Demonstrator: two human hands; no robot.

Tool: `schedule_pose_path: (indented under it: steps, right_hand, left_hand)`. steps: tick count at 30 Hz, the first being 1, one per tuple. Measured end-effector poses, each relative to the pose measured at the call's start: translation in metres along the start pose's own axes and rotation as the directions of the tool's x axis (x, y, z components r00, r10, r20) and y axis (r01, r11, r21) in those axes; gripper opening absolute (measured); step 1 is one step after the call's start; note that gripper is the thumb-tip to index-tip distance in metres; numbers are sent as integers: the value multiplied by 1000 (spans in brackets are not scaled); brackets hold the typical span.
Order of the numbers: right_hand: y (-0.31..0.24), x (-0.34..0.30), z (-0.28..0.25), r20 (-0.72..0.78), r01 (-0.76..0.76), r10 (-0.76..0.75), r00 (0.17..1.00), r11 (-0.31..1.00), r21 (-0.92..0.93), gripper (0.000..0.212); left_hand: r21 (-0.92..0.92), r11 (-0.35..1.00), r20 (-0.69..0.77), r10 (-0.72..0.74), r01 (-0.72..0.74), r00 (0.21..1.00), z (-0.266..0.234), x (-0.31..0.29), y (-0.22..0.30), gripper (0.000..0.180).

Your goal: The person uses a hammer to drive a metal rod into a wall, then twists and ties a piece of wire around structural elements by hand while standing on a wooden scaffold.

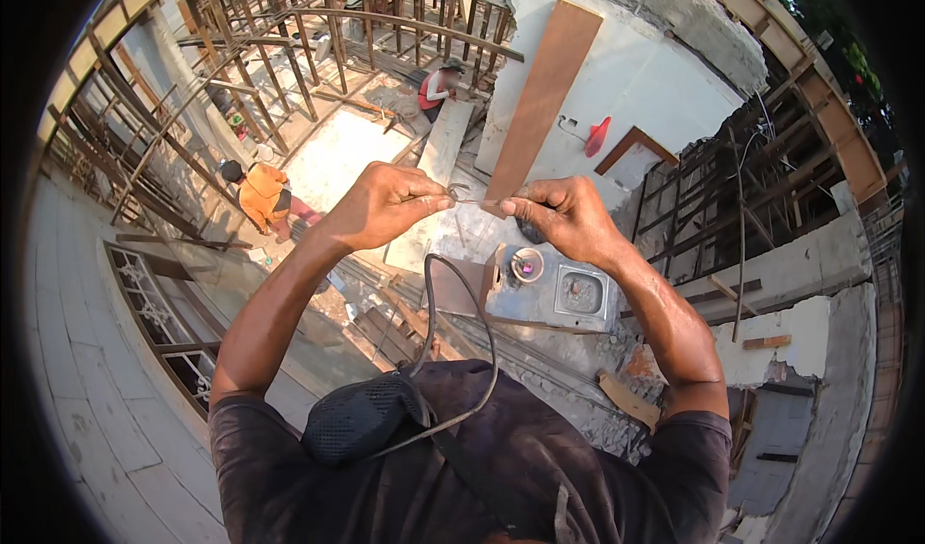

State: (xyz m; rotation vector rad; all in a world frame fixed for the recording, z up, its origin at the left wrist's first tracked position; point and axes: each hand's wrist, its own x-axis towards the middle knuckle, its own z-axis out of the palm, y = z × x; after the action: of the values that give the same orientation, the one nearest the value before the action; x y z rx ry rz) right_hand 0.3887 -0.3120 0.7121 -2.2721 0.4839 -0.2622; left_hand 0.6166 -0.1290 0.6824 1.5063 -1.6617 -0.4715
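Both my hands are raised in front of my chest, fingers pinched and facing each other. My left hand (397,200) is closed, thumb against fingers, on one end of a short thin wire (469,202); a small dark curved piece (462,189) sticks out beside those fingertips. With thumb and finger pinched too, my right hand (567,214) grips the wire's other end, so it spans the small gap. Right behind the right fingertips is the lower end of a long brown board (549,101); I cannot tell whether the fingers touch it.
A metal sink unit (549,298) carries a small bowl (527,265). Two people work below, one in orange (262,195), another in red and white (436,91). Wooden props (385,14) stand beyond; rubble (602,414) lies right. A black mesh pouch (366,419) with a looped cable (491,351) hangs on me.
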Motion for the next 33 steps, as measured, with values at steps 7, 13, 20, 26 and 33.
schedule_pose_path:
  steps: [7, 13, 20, 26, 33]
  right_hand:
    - [21, -15, 16, 130, 14, -16, 991, 1000, 15, 46]
    - [8, -11, -2, -48, 590, -597, 801, 801, -101, 41]
    - [18, -9, 3, -198, 617, -663, 723, 747, -249, 33]
    - [22, -11, 34, -588, 428, -298, 752, 899, 91, 19]
    - [44, -9, 31, -438, 453, -503, 745, 864, -221, 13]
  left_hand:
    - [-404, 859, 192, -255, 313, 948, 32, 5, 1, 27]
    - [-495, 832, 263, -129, 249, 956, 46, 20, 8, 30]
    - [-569, 801, 213, -76, 187, 974, 69, 27, 5, 35]
    - [-608, 777, 98, -129, 162, 987, 75, 34, 12, 36]
    - [-683, 687, 30, -314, 249, 949, 74, 38, 22, 32]
